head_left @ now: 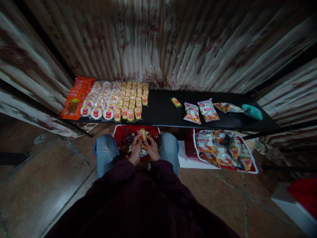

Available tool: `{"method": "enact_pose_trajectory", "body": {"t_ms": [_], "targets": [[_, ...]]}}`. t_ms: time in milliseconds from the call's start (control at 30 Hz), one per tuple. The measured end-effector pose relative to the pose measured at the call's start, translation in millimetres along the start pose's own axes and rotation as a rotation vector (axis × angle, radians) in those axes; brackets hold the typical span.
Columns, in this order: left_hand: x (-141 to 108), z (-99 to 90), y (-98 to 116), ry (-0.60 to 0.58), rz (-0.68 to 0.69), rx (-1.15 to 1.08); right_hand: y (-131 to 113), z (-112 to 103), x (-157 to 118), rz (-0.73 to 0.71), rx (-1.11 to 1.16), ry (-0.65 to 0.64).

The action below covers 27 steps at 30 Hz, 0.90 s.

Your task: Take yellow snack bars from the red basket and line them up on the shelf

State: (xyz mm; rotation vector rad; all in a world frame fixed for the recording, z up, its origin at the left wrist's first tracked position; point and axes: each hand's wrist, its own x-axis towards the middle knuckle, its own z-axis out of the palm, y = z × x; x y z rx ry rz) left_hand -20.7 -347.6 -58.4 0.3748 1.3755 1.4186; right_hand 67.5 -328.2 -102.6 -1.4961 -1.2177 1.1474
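Between my two hands is a small yellow wrapped snack cake (143, 133), held over a red basket (119, 134) that sits between my knees. My left hand (136, 148) pinches its left side, and the fingers of my right hand (152, 149) close on its right side. Loose packets show inside the basket, partly hidden by my hands. Ahead, rows of similar yellow wrapped cakes (130, 114) stand on the black shelf (158, 110), beside rows of round white wrapped cakes (96, 113). A single yellow cake (176, 102) lies apart to the right.
Orange packets (71, 107) lie at the shelf's left end. Toward the right are white-and-orange snack bags (192, 113) and a green packet (252, 111). A second red basket (255, 168), full of snack bags, is on the floor at right. A pleated curtain (153, 43) hangs behind the shelf.
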Motion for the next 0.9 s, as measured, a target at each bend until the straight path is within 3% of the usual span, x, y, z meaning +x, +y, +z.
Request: {"method": "enact_pose_trajectory", "body": {"t_ms": [400,633,900], "targets": [[5.9,4.8,2.1,-0.019,0.130,0.039,-5.4,-8.7,7.6,-0.071,-0.024,0.041],[6.0,16.1,19.6,-0.046,0.144,0.087,-23.1,-13.6,21.9,-0.093,-0.014,0.030],[29.6,37.1,26.5,-0.123,0.313,0.277,-43.2,-18.3,45.8,-0.104,-0.033,0.057]]}}
